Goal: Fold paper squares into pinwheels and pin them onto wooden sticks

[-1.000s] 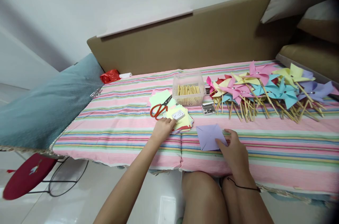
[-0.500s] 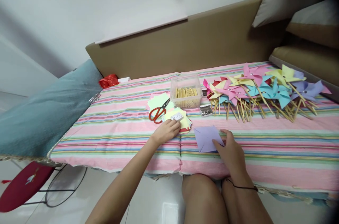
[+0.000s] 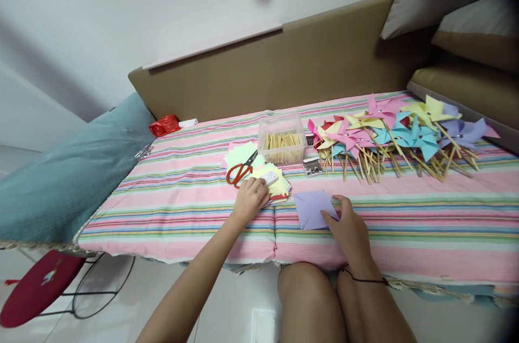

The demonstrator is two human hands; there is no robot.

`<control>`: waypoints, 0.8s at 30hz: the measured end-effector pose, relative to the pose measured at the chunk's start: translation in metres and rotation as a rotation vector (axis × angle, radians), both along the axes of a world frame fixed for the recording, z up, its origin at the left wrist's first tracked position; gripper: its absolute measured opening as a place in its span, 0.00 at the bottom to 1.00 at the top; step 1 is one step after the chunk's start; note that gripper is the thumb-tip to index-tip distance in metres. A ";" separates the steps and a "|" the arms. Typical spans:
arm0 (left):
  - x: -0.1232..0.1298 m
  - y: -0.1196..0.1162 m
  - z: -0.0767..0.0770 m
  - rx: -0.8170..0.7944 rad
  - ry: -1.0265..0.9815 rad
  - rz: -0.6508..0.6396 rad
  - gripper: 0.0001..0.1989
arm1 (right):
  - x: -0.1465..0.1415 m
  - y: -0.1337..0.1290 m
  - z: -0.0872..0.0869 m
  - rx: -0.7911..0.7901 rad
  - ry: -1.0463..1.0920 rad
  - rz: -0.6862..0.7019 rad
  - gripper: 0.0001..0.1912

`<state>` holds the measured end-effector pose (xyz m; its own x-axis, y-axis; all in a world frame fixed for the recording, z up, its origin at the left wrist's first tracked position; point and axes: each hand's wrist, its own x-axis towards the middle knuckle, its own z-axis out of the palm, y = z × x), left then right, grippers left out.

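Note:
A square of purple paper [image 3: 312,209] with cut lines running in from its corners lies on the striped cloth. My right hand [image 3: 352,229] has its right corner, thumb on top and the other fingers curled at the edge. Further left, a small white block [image 3: 269,177] with print on it rests on a stack of pale yellow paper [image 3: 280,187]. The curled fingers of my left hand [image 3: 250,200] close at the block's left end, their tips partly hidden. Behind that hand are orange-handled scissors [image 3: 240,171], lying on light green paper [image 3: 239,154].
A clear plastic box [image 3: 283,151] holds many short wooden sticks. Beside it stands a small open case of metal fasteners [image 3: 312,168]. Finished paper pinwheels [image 3: 385,129] are piled on the right. A red plastic bag [image 3: 164,126] lies at the far left.
My left hand has shifted slightly left, toward the white block's left end. My right hand stays at the purple paper's corner. The view has moved a little.

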<state>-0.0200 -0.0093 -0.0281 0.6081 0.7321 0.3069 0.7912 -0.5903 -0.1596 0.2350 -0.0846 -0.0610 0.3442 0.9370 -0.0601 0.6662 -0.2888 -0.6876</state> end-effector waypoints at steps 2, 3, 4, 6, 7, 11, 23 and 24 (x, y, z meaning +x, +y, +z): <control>0.001 -0.004 -0.003 0.007 -0.003 -0.010 0.10 | 0.000 0.000 0.001 -0.013 0.007 -0.001 0.25; 0.002 -0.006 -0.004 0.009 -0.004 -0.017 0.10 | 0.001 0.000 0.002 -0.014 0.010 -0.001 0.25; 0.002 -0.009 -0.006 0.009 -0.005 -0.022 0.10 | 0.001 -0.001 0.001 -0.008 0.015 -0.002 0.24; 0.004 -0.017 -0.010 0.008 -0.011 -0.024 0.11 | 0.002 -0.001 -0.001 0.027 0.035 -0.004 0.24; 0.004 -0.021 -0.012 0.006 -0.016 -0.020 0.12 | 0.002 -0.001 -0.003 0.051 0.054 -0.005 0.24; 0.010 -0.037 -0.016 -0.009 -0.059 0.040 0.15 | 0.003 -0.003 -0.013 0.174 0.238 -0.024 0.24; 0.092 -0.148 0.059 -0.616 -1.196 0.336 0.14 | 0.010 -0.070 0.039 0.422 1.001 -0.163 0.23; 0.100 -0.161 0.063 -0.661 -1.286 0.350 0.16 | 0.011 -0.082 0.047 0.448 1.013 -0.155 0.21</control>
<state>0.0795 -0.1707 0.0352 -0.0469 0.9978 0.0460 0.2918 -0.0303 0.9560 0.2464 -0.1662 -0.0144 0.4421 0.8957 -0.0471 -0.2827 0.0893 -0.9551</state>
